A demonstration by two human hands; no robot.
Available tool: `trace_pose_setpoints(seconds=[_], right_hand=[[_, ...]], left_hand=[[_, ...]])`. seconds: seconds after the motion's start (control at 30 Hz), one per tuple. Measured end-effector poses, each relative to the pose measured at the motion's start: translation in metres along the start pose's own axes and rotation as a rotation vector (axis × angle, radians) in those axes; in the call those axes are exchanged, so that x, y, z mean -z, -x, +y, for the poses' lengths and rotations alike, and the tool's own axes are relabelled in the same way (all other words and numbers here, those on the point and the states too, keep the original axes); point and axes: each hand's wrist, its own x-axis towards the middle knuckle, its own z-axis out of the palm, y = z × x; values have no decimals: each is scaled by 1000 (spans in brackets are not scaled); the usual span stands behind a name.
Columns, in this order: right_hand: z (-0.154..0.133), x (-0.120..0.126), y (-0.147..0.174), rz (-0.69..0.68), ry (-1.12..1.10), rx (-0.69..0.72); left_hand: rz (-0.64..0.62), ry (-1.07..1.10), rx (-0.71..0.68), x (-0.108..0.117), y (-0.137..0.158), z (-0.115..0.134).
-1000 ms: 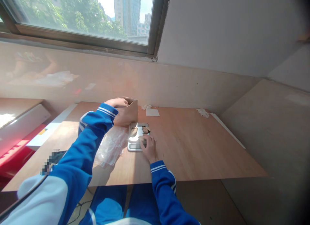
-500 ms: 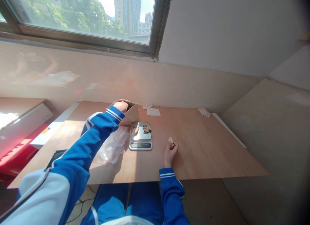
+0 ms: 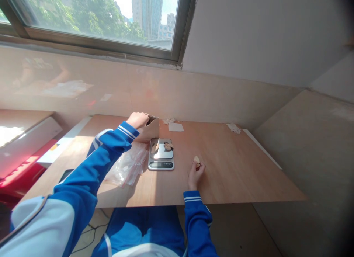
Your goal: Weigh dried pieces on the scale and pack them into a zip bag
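Wooden table [image 3: 235, 172]: brown bag [image 3: 152, 130], left fingers [image 3: 145, 119] at its mouth, grip unclear; right fingers [image 3: 202, 167] around a tan piece [image 3: 196, 159].

I can make out no readable text from here; the digits on the dark, narrow display [image 3: 161, 165] of the silver, rectangular metal scale [image 3: 161, 154] are too blurred.

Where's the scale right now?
In the head view, the scale is slightly left of centre on the table, just right of the clear plastic bags and nearer the person than the brown bag.
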Motion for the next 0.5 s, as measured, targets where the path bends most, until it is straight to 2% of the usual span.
trace_pose_setpoints(seconds=[0.13, 0.2, 0.27, 0.33, 0.4, 0.43, 0.5], right_hand=[[1, 0, 0, -7, 5, 3], [3, -1, -1, -6, 7, 5], [4, -1, -1, -5, 7, 6], [5, -1, -1, -4, 3, 6], [5, -1, -1, -5, 0, 11], [4, -1, -1, -7, -1, 17], [3, -2, -1, -15, -5, 40]], left_hand=[[21, -33, 4, 20, 11, 0], [85, -59, 31, 30, 17, -2], [201, -68, 77, 39, 23, -2], [338, 14, 101, 42, 33, 2], [401, 229, 49, 34, 45, 12], [357, 375, -14, 25, 53, 18], [144, 686, -123, -4, 67, 32]])
